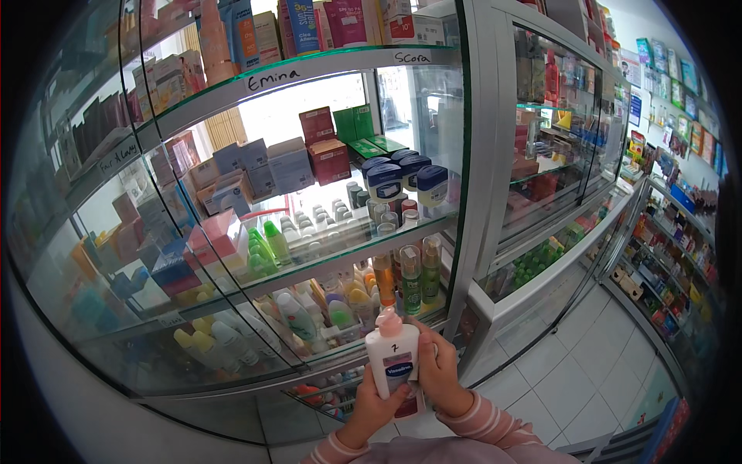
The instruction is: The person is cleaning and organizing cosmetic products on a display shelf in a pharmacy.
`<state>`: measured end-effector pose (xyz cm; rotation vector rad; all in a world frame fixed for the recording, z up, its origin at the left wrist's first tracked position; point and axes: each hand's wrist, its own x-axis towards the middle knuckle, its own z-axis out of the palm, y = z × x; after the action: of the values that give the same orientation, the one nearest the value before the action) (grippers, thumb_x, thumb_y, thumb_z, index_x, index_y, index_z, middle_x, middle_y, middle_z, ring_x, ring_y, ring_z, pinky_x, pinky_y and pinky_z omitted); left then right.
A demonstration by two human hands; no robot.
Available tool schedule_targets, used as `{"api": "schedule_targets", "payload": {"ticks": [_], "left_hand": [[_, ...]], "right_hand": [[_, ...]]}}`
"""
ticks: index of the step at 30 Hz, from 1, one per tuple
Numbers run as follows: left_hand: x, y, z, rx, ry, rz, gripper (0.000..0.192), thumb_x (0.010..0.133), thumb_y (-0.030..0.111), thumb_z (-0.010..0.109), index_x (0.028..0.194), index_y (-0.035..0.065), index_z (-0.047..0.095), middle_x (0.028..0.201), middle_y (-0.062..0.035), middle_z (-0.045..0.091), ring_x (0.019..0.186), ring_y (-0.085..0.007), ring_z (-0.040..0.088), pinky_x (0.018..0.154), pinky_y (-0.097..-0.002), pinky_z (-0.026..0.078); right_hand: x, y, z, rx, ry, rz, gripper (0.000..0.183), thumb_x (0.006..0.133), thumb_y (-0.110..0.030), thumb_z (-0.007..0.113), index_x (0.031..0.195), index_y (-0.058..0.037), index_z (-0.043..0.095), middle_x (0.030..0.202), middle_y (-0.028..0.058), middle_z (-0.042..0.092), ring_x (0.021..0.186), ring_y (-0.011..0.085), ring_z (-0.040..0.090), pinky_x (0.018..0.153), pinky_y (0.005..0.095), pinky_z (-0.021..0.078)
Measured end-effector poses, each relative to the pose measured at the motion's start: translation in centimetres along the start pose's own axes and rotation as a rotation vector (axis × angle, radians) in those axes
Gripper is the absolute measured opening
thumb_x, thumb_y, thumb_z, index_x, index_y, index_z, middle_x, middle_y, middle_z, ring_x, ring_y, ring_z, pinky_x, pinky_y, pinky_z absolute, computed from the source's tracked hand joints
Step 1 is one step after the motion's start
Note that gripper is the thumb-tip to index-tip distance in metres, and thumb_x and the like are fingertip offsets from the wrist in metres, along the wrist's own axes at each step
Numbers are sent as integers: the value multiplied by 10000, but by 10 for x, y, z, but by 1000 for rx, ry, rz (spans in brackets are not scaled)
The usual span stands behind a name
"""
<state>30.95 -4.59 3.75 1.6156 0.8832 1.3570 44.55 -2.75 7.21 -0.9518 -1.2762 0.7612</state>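
Observation:
A white Vaseline pump bottle (379, 351) with a pink pump head stands nearly upright between my two hands, its label facing me. My left hand (374, 403) grips its lower left side, the thumb lying across the front. On the right side, my right hand (439, 362) holds the upper body, and a small pale piece, too small to make out, shows by its fingers. Just beyond the pump head, clear spray bottles (411, 281) with orange and green contents stand on the lower shelf of the glass display cabinet (348, 232).
Blue-lidded jars (385, 181) and small cartons (294, 165) fill the middle shelf. Roll-on bottles (295, 316) crowd the shelf below. A metal cabinet post (472, 174) rises to my right, beside a low glass counter (542, 278). White floor tiles (571, 342) lie beyond it.

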Motion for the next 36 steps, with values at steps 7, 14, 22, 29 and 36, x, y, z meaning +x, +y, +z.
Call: {"api": "schedule_targets", "payload": {"ticks": [7,14,22,29,36], "left_hand": [[16,-1,-20,-176,224,51,483,826,202,682,1173,-8,419,1054,-106,570,943,-172,574,809,-297,469],[15,-2,-18,-217,362,10,663,837,378,663,1281,5,343,1163,-104,500,1031,-171,517,859,-313,440],[44,-13,-27,-825,-131,-123,781,837,629,478,1338,53,312,1189,-221,509,1132,-304,514,938,-403,442],[36,-39,-26,-1165,-454,-49,850,595,840,513,873,39,451,737,-180,605,719,-316,637,885,-434,470],[20,-14,-24,-451,121,9,814,686,682,622,1107,-4,503,971,-55,597,850,-126,595,713,-281,486]], "right_hand": [[-34,5,8,-375,-254,-347,488,906,-133,505,1343,27,358,1279,275,450,1136,422,487,920,384,430],[-52,31,3,210,-223,276,491,902,-160,575,1322,20,396,1175,139,563,1026,180,561,863,291,455],[-33,44,-19,705,-383,651,422,901,-334,577,1153,3,549,1000,58,632,862,127,615,778,267,490],[-56,62,-16,557,-516,689,364,923,-269,559,1155,11,548,1004,33,620,847,82,584,745,226,470],[-24,13,-35,78,97,-85,368,888,-192,577,1203,-9,521,1086,133,595,928,191,587,815,300,461]]}}
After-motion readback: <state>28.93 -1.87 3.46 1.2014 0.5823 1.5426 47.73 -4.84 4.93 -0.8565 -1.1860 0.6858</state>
